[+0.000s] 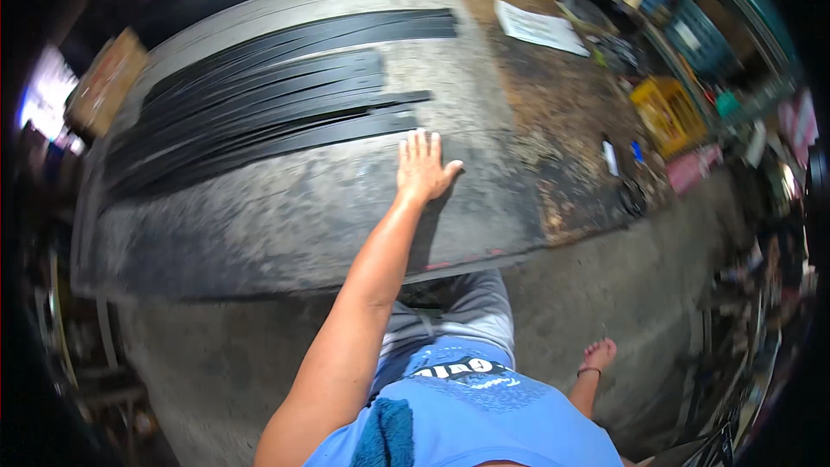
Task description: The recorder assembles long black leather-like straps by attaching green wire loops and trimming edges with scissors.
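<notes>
Black flat strips (328,82) lie across the bench (285,207) in the head view, ahead and to the left of my left hand (421,171), which rests palm down with fingers spread, its tips right by the nearest strip's end; touching or not, I cannot tell. My right hand (598,352) hangs low, off the bench, too small to tell if it grips anything. A yellow crate (690,134) sits ahead of it
</notes>
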Available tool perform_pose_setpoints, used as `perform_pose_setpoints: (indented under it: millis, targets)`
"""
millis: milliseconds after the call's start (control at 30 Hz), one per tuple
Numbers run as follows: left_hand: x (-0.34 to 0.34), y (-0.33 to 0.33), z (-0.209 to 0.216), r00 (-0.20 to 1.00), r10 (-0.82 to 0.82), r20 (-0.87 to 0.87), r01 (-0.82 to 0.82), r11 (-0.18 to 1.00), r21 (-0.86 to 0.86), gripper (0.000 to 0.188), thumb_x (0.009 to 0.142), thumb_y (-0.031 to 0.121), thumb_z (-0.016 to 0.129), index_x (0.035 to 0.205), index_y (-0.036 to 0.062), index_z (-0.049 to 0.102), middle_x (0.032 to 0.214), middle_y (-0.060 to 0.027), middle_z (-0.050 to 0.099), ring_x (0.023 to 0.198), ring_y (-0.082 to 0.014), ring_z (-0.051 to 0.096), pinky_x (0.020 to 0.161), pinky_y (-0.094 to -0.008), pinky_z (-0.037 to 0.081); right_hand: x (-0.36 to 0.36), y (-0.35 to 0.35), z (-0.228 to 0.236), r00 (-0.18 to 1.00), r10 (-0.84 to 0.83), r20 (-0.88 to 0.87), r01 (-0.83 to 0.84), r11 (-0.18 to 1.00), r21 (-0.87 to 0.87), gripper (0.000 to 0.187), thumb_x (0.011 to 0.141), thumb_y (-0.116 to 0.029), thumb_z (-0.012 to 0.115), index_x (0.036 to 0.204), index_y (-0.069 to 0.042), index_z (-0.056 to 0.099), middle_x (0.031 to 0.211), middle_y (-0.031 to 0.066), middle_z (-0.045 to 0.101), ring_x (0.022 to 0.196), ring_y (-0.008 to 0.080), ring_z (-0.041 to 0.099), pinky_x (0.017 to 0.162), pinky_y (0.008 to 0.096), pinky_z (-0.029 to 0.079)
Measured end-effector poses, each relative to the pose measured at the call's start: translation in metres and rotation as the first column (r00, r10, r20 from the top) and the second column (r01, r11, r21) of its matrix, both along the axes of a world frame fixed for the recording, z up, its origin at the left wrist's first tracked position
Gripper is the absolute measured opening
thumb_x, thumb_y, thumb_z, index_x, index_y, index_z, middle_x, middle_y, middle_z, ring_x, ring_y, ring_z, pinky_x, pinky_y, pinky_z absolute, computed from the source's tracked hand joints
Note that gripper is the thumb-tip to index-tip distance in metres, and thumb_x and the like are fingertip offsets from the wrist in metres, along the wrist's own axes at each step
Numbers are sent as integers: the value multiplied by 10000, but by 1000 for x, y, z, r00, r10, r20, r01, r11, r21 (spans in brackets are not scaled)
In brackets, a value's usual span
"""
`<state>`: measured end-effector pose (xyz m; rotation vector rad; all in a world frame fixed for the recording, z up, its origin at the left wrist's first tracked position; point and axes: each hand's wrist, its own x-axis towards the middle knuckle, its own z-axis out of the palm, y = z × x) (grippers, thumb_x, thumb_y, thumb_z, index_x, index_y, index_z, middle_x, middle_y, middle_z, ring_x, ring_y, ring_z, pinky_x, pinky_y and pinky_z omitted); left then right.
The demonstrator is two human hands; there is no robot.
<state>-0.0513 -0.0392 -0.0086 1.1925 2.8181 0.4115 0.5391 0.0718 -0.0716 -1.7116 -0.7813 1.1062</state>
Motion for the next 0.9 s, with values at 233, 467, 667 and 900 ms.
perform_pose_setpoints:
  millis: [233, 467, 667, 900]
  targets:
    - [37, 82, 16, 969, -227, 96, 213, 967, 143, 841, 938, 641, 363, 1486, 6, 297, 1553, -241, 240, 1467, -373, 156, 1190, -468, 111, 45, -37, 0, 990, -135, -29, 135, 991, 18, 113, 932, -81, 479, 1034, -127, 469, 702, 19, 483, 553, 122, 450, 469, 286, 395]
    - [108, 34, 55, 911, -406, -78, 402, 828, 392, 869, 887, 626, 517, 1493, 50, 279, 1565, -251, 174, 1463, -427, 105, 1147, -598, 78, 99, -61, -33, 960, -279, -7, 278, 959, -50, 73, 954, -134, 483, 1013, -178, 478, 708, -1, 498, 543, 127, 463, 455, 294, 410]
    - [109, -128, 35, 995, -70, 72, 84, 975, -207, 1044, 819, 723, 516, 1511, 2, 214, 1571, -299, 89, 1471, -446, 12, 1127, -628, 11, 99, -50, -56, 968, -249, 37, 251, 961, -112, 114, 947, -107, 479, 1037, -177, 486, 707, 6, 489, 543, 124, 465, 448, 283, 400]
    - [105, 33, 33, 938, -327, -112, 337, 938, 77, 839, 884, 669, 463, 1467, 79, 338, 1520, -220, 275, 1426, -390, 196, 1113, -571, 150, 62, -22, -39, 989, -142, 33, 144, 986, -81, 216, 917, -75, 468, 1122, -136, 494, 689, 24, 495, 534, 126, 456, 452, 280, 402]
